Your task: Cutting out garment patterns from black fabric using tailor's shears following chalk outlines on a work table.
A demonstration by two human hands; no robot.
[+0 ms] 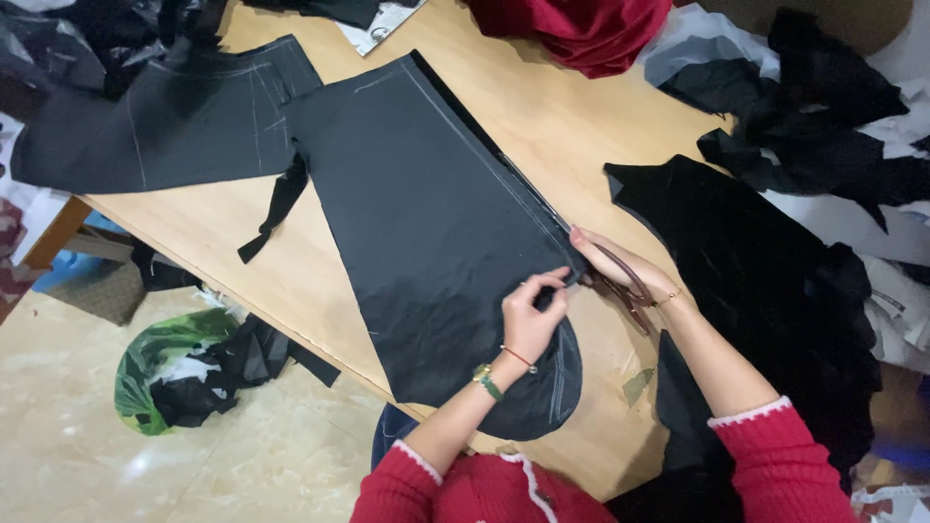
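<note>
Black fabric panel (426,213), long and flat with chalk lines along its edge, lies across the light wooden table (572,116). Your left hand (534,315) pinches its right edge near the rounded lower end, thumb and fingers clamped on the cloth. Your right hand (625,274) sits just beside that edge, fingers closed through the handles of dark-handled scissors (620,286) whose blades meet the cloth. Another black cut piece (184,111) lies at the panel's upper left. Dark red cloth (581,29) is bunched beyond the panel's top.
</note>
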